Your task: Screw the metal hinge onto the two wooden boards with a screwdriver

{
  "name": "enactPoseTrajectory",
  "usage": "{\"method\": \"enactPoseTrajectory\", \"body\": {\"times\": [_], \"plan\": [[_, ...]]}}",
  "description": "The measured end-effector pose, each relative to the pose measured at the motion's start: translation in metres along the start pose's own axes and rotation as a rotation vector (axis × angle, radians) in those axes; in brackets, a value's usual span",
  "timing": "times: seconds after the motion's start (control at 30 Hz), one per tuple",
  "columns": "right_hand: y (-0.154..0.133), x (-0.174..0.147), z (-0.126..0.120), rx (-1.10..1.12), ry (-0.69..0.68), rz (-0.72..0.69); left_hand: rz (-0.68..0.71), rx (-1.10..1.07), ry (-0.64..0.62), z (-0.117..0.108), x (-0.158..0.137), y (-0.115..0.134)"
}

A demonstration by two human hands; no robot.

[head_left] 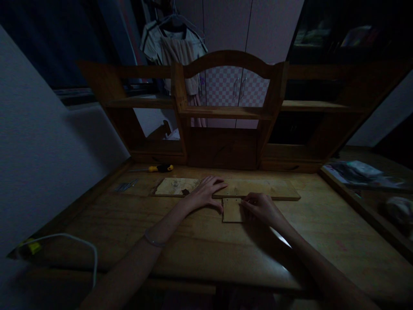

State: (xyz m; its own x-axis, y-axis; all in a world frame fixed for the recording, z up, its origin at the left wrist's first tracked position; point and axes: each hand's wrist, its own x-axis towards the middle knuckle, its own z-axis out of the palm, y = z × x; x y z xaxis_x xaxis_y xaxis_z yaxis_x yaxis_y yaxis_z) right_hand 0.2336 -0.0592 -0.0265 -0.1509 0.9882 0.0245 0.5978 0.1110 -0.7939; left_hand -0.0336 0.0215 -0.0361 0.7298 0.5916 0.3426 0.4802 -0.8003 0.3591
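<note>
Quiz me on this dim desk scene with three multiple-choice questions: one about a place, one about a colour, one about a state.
1. Where does the screwdriver lie?
A. left rear of the desk
B. on the shelf
C. in a hand

2. What colour is its handle?
A. red
B. yellow and black
C. green

3. How is the left hand?
A. closed in a fist
B. raised in the air
C. flat on the long board

Answers: 1 A, it lies near the hutch foot; 2 B, yellow shows beside black; 3 C, the fingers lie spread on the board, while the right hand touches the small wooden piece.
</note>
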Motion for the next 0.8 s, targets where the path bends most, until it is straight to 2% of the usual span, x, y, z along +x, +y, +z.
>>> {"method": "enactPoseTrajectory", "body": {"times": [0.17,0.23,0.3,0.37,0.43,0.5,0.57,0.67,0.73,0.8], "plan": [[0.001,0.004,-0.003,-0.09,0.055,-0.069,-0.026,-0.006,0.051,-0.003,0.002,0.006],[-0.001,0.006,-0.011,-0.134,0.105,-0.117,-0.06,-0.008,0.138,-0.008,0.004,0.006],[-0.003,0.008,-0.021,-0.182,0.168,-0.171,-0.123,-0.003,0.279,-0.019,0.005,0.001],[-0.005,0.007,-0.031,-0.228,0.229,-0.22,-0.214,0.022,0.448,-0.039,-0.001,-0.012],[-0.005,0.006,-0.04,-0.261,0.278,-0.25,-0.313,0.068,0.592,-0.069,-0.017,-0.035],[-0.004,0.006,-0.045,-0.28,0.314,-0.262,-0.424,0.146,0.655,-0.105,-0.045,-0.064],[-0.002,0.005,-0.045,-0.287,0.33,-0.27,-0.586,0.245,0.65,-0.142,-0.082,-0.094],[0.001,0.006,-0.039,-0.288,0.315,-0.28,-0.89,0.277,0.476,-0.187,-0.145,-0.125],[0.004,0.007,-0.032,-0.291,0.297,-0.276,-1.055,0.265,0.396,-0.205,-0.18,-0.132],[0.008,0.008,-0.026,-0.295,0.286,-0.266,-1.123,0.263,0.384,-0.212,-0.203,-0.129]]}}
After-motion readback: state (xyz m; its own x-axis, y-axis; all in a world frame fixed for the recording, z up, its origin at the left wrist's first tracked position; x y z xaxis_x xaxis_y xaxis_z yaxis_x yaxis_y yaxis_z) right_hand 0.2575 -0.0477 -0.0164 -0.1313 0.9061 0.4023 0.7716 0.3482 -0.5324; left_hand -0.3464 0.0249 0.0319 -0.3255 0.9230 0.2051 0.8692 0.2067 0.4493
